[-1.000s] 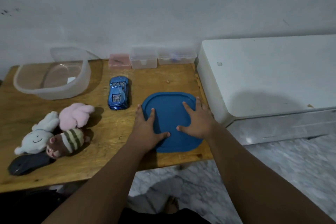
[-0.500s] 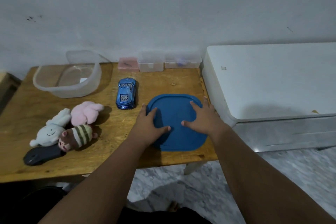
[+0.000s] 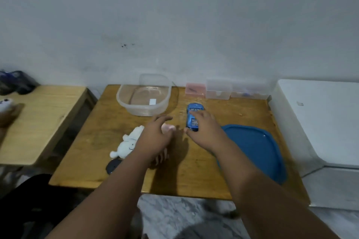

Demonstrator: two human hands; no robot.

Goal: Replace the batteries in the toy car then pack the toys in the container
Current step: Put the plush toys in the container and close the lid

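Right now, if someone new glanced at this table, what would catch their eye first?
Probably the two hands at the centre: the right hand reaching over the shiny blue toy car, the left hand spread above the plush toys. Next, the big blue lid lying flat at the table's right, and the clear empty container near the back wall.

Two bare forearms, no sleeves, watch or rings.

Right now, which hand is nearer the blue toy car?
Right. The right hand is over the blue toy car, fingers at its sides; the left hand is beside it, above the plush toys.
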